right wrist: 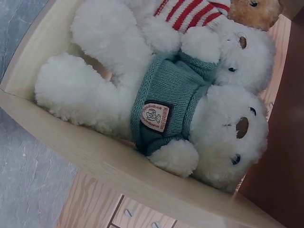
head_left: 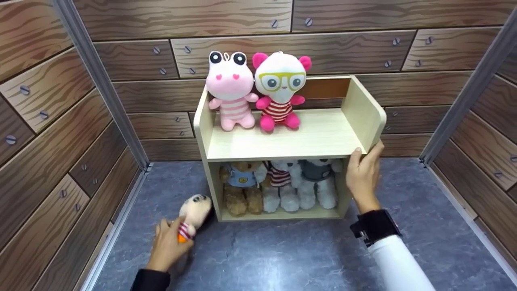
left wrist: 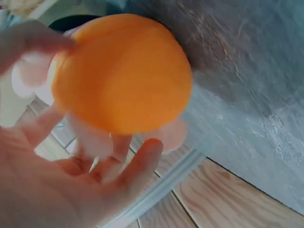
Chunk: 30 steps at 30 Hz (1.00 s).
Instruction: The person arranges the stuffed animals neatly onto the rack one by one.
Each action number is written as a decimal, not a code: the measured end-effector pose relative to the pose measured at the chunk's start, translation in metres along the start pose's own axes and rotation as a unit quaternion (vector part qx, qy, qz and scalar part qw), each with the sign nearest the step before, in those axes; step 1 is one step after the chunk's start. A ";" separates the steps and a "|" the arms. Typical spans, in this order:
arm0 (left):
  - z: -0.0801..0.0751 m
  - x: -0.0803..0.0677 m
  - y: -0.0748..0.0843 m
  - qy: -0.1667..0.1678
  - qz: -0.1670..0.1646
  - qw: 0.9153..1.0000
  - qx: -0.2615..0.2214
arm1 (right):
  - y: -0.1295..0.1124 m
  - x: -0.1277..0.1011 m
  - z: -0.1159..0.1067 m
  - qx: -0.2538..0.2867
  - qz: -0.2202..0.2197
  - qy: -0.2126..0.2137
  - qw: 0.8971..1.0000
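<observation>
My left hand [head_left: 169,242] grips a small plush toy [head_left: 196,211] by its lower body, low at the shelf's left front corner. The toy has a cream head, a red-and-white striped top and an orange bottom, which fills much of the left wrist view as an orange bulge [left wrist: 123,76]. With thumb on the front edge and fingers round the outside, my right hand [head_left: 365,178] holds the right side panel of a pale wooden two-tier shelf [head_left: 319,137]. A pink frog-eyed plush [head_left: 232,87] and a pink-eared plush with yellow glasses [head_left: 280,93] sit on its upper tier.
Several plush bears fill the lower tier, among them a brown one in blue [head_left: 242,190] and a white bear in a green sweater [right wrist: 166,102]. Wood-patterned walls [head_left: 133,60] stand behind and at both sides. Grey marbled flooring [head_left: 274,258] lies in front.
</observation>
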State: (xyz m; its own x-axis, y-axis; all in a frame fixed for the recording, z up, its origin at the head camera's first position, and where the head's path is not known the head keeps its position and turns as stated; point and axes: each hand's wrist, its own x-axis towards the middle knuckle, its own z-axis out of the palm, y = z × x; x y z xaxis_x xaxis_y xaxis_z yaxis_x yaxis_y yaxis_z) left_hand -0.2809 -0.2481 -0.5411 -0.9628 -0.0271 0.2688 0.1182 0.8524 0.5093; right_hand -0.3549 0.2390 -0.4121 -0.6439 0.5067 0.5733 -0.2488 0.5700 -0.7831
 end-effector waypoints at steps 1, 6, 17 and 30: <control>0.000 -0.001 0.001 -0.002 -0.001 1.000 -0.012 | 0.000 0.000 0.001 0.000 0.002 -0.003 1.000; 0.000 0.009 0.004 0.010 -0.034 0.999 -0.023 | -0.001 0.001 0.001 0.003 0.017 -0.013 1.000; 0.009 0.018 0.006 -0.046 -0.142 0.988 0.022 | -0.003 -0.003 0.002 0.006 0.035 -0.017 0.999; 0.002 -0.027 0.028 0.031 -0.194 0.980 -0.035 | -0.004 -0.002 -0.002 0.017 0.045 -0.018 0.999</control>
State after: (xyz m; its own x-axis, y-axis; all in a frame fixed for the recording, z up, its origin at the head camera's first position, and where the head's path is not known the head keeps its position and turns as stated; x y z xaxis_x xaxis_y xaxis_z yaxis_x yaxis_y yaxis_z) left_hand -0.2525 -0.2230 -0.5356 -0.9223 -0.3755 0.0912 -0.2356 0.7336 0.6374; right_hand -0.3509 0.2366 -0.4094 -0.6909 0.5308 0.4908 -0.2118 0.5005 -0.8394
